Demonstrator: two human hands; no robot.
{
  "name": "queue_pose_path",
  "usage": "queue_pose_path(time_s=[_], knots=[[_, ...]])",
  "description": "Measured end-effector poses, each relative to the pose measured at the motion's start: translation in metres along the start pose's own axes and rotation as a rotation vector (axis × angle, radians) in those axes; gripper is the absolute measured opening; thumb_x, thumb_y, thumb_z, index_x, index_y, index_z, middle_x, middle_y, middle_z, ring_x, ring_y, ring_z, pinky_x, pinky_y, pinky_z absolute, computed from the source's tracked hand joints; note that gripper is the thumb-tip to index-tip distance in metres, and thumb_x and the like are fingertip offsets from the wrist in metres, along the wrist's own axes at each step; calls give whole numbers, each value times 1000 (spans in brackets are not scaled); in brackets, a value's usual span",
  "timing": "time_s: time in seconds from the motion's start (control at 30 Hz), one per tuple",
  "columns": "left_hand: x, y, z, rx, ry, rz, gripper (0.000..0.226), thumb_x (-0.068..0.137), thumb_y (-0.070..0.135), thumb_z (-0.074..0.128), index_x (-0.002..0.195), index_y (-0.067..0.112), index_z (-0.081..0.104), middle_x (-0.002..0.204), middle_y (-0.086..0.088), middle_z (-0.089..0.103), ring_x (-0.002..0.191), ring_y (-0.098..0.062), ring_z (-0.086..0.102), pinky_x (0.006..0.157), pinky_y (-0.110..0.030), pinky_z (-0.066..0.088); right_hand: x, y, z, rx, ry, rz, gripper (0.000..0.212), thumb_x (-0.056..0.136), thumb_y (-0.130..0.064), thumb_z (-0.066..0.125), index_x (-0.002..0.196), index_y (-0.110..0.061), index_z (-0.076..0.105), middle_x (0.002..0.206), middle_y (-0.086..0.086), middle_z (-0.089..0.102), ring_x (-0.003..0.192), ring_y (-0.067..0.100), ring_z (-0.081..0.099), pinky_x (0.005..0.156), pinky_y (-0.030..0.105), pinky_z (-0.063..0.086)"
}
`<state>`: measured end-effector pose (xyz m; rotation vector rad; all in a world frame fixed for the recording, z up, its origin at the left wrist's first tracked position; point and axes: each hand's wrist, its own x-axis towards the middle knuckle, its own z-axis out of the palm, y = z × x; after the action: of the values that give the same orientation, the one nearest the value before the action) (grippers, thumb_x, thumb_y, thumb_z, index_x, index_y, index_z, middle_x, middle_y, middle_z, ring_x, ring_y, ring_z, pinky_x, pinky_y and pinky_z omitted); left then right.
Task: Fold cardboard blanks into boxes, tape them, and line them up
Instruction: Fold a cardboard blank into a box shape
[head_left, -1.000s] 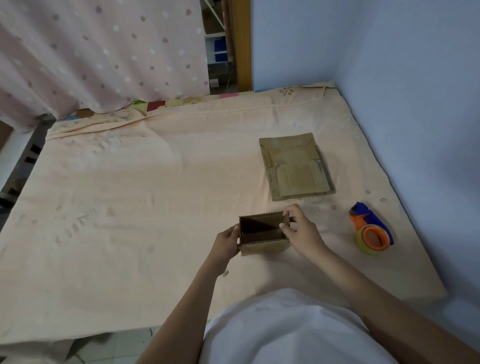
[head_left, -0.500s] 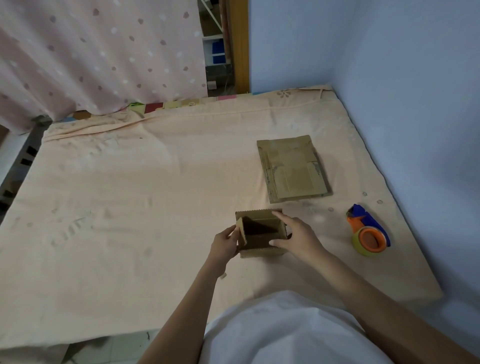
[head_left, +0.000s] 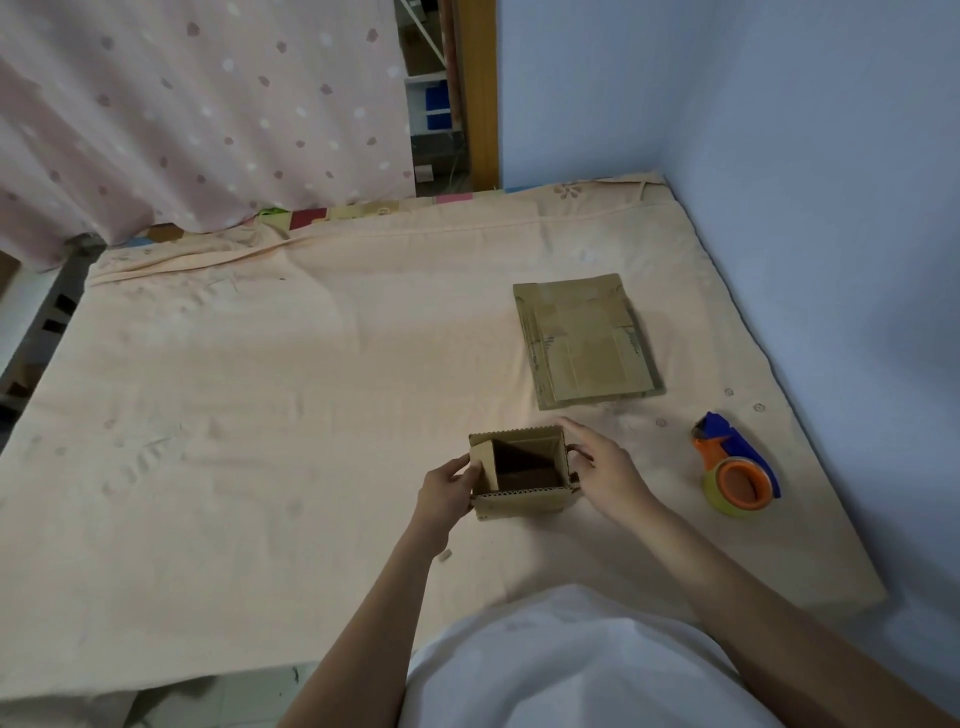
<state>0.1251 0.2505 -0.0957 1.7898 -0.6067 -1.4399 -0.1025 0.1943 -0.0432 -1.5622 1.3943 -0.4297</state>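
Peach bedsheet (head_left: 260, 415) covers the bed we work on, set against a blue wall with a dotted pink curtain (head_left: 182, 104) at the far left. Our left hand (head_left: 447, 491) grips the left wall of the one opened cardboard box (head_left: 522, 473), thumb at the near corner and fingers curled round behind it, where a small side flap leans inward. Our right hand (head_left: 605, 470) rests against the box's right wall with its fingers fairly straight and spread, the forefinger reaching to the far right corner. The box stands on the sheet with its mouth turned up toward us, so we see into its dark inside. Compared with half a second ago, the right hand has shifted from the front of the opening to the right side, and the box now sits squarer, with more of its inside showing. Beyond it, well apart, lies one flat stack of cardboard blanks (head_left: 587, 343); how many sheets it holds we cannot tell. To the right, near the wall, lies one tape dispenser (head_left: 735, 467), blue and orange, carrying a single roll.
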Motion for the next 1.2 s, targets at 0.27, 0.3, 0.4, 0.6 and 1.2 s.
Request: queue_pose_path(time_s=[0.27,0.3,0.4,0.6,1.2], knots=[[-1,3,4,12,67,-25,29,91,28,71,118,21,68,97,-5,74,80,-22,68,77,-36,61,14,20,7,122,86,216,47,87,-22,78,130,-18,60,115,3,68,89,19,70,72,32,61],[-1,4,4,11,71,-26,29,90,28,72,118,20,68,97,-6,74,79,-23,68,77,-37,61,16,22,8,140,86,240,43,87,-20,78,127,-12,64,117,6,69,87,20,71,68,31,61],[0,5,4,4,73,-31,30,88,27,74,117,18,68,95,-7,75,76,-23,70,74,-36,61,21,25,10,158,86,278,36,85,-15,80,118,-7,69,111,10,71,79,22,73,63,30,60],[-1,6,2,-38,57,-53,31,86,24,78,115,16,68,91,-9,75,72,-23,70,71,-34,61,31,33,13,162,87,373,37,78,-21,86,110,-8,73,95,4,71,88,23,72,82,46,61],[-5,14,-4,-84,-11,-114,27,85,27,78,111,21,70,98,-9,73,70,-22,70,75,-34,61,31,27,12,246,32,480,42,82,-19,84,119,-5,68,106,13,70,84,25,71,54,30,59]])
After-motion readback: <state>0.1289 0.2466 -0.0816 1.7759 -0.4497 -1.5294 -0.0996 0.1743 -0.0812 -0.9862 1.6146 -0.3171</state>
